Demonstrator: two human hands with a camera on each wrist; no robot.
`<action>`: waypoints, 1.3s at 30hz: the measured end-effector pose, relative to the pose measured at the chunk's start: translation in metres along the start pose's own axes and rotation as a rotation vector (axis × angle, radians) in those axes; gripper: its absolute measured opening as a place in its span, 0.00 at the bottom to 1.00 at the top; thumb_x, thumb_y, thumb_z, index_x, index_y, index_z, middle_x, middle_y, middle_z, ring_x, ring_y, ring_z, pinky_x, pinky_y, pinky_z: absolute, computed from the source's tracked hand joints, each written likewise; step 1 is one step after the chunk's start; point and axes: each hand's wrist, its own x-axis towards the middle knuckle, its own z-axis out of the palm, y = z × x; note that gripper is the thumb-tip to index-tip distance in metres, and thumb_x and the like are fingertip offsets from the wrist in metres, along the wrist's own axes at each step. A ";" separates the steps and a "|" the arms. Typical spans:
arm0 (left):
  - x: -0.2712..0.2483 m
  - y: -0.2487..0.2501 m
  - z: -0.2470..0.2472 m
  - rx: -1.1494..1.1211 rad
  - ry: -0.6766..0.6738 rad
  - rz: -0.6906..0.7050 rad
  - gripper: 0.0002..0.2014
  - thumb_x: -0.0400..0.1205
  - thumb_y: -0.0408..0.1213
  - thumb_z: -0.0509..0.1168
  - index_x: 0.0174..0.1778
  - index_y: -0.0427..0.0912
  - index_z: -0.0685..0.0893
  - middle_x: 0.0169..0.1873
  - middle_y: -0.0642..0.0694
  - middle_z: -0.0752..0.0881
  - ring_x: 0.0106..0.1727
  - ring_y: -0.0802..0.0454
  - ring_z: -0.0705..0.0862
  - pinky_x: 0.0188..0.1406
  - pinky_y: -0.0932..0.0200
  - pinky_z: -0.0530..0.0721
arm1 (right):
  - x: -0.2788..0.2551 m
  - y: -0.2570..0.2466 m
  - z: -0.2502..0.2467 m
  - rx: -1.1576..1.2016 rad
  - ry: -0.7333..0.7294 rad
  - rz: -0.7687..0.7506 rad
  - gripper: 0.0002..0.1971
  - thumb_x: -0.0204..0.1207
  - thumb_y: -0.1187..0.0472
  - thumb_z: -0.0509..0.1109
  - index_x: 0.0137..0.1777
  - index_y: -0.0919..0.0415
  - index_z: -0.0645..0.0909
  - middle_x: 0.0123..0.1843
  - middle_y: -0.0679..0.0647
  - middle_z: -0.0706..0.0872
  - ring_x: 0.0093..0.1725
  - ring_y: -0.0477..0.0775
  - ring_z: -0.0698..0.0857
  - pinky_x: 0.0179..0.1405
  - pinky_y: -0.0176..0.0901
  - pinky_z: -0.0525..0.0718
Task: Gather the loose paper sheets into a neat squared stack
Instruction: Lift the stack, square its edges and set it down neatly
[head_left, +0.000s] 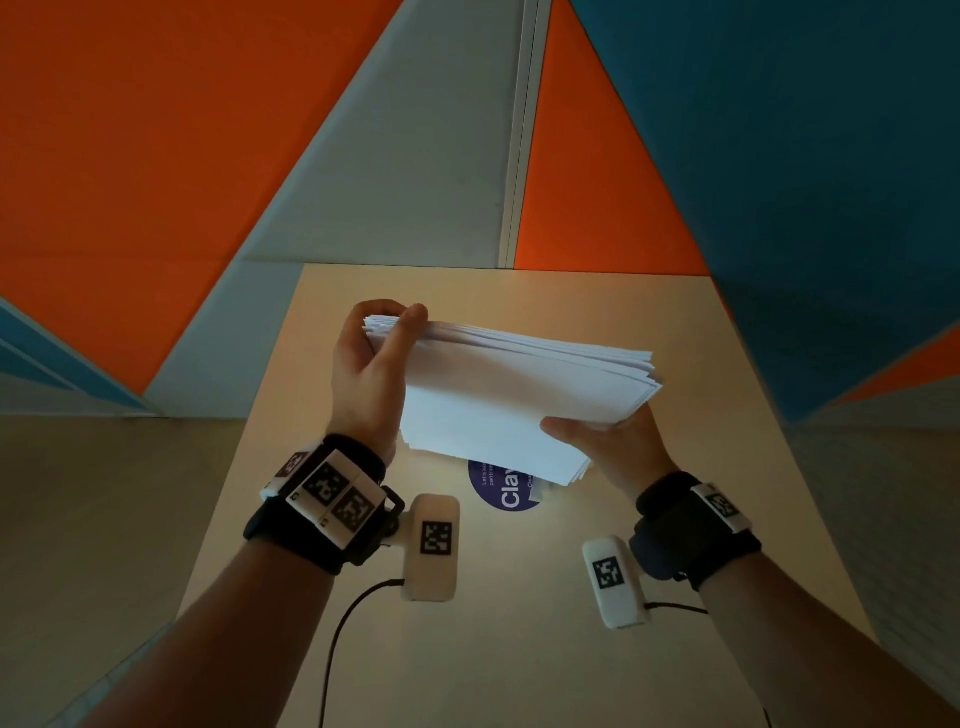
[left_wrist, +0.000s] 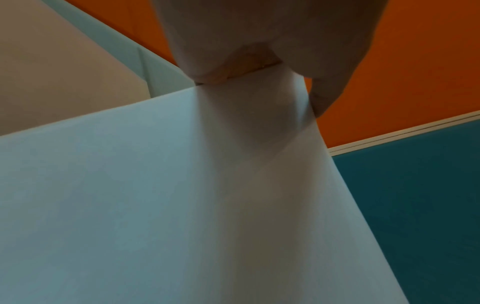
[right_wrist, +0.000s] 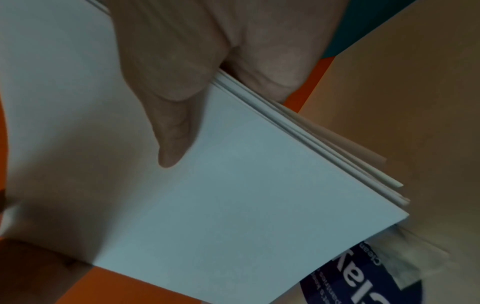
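A stack of white paper sheets (head_left: 514, 395) is held tilted above the beige table (head_left: 519, 597), its edges slightly fanned and uneven. My left hand (head_left: 371, 364) grips the stack's left side, thumb on the near face and fingers curled over the top corner. My right hand (head_left: 608, 441) pinches the lower right edge, thumb on the front sheet. In the right wrist view the thumb (right_wrist: 166, 115) lies on the top sheet (right_wrist: 233, 195) and several offset sheet edges show. In the left wrist view the paper (left_wrist: 155, 195) fills most of the picture below my fingers (left_wrist: 324, 82).
A round purple sticker (head_left: 506, 493) with white lettering lies on the table under the stack's lower edge. Orange, grey and blue wall panels (head_left: 156, 156) stand behind the table's far edge. Cables run from the wrist cameras toward me.
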 end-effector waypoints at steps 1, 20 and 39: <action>-0.001 -0.001 0.000 0.013 0.006 -0.005 0.05 0.77 0.37 0.68 0.43 0.42 0.78 0.33 0.54 0.83 0.32 0.61 0.81 0.31 0.69 0.78 | -0.001 0.001 -0.001 -0.014 -0.015 0.017 0.34 0.59 0.66 0.88 0.66 0.63 0.80 0.56 0.54 0.92 0.56 0.50 0.91 0.54 0.44 0.89; -0.021 0.038 0.078 1.468 -0.748 0.590 0.29 0.85 0.54 0.35 0.63 0.51 0.81 0.56 0.50 0.88 0.64 0.48 0.82 0.76 0.39 0.65 | -0.002 0.000 0.017 -0.163 -0.064 0.106 0.23 0.54 0.55 0.87 0.51 0.52 0.88 0.49 0.53 0.94 0.50 0.53 0.92 0.56 0.61 0.90; -0.009 0.035 0.085 1.507 -1.010 0.441 0.35 0.69 0.68 0.67 0.70 0.57 0.72 0.53 0.50 0.86 0.53 0.46 0.85 0.48 0.52 0.77 | 0.008 -0.005 0.010 -0.174 -0.020 0.067 0.11 0.71 0.63 0.80 0.43 0.47 0.83 0.35 0.44 0.86 0.36 0.46 0.83 0.33 0.34 0.81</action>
